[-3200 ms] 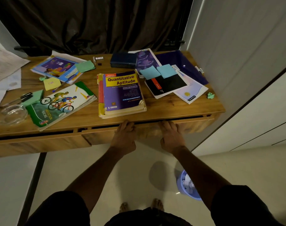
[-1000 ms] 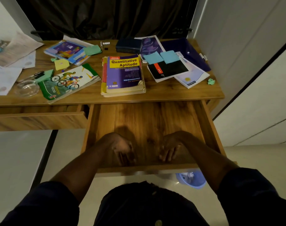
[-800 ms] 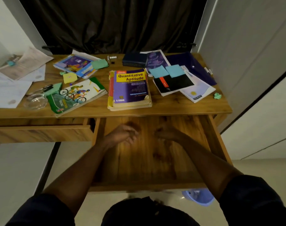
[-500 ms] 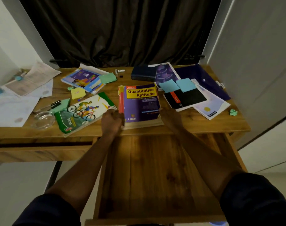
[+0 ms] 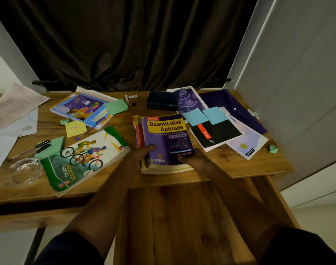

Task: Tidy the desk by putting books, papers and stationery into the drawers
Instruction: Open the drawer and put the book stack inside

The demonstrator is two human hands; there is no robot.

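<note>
Both hands grip the near end of the thick book (image 5: 164, 142) on the worktop (image 5: 220, 167): the left hand (image 5: 139, 158) curls round its left corner, the right hand (image 5: 195, 160) its right corner. The open drawer (image 5: 182, 222) lies just below.

The light is dim and warm, and its source is out of view. The curtain (image 5: 125, 44) is nearly black, its folds barely showing, while the wall (image 5: 297, 73) at right is brightest. The book (image 5: 167, 134) title reads sharply. The forearms (image 5: 106, 197) are dark and soft-edged. A shadow band lies under the counter (image 5: 230, 165) front edge at left. Wall edges bow toward the frame's sides.
</note>
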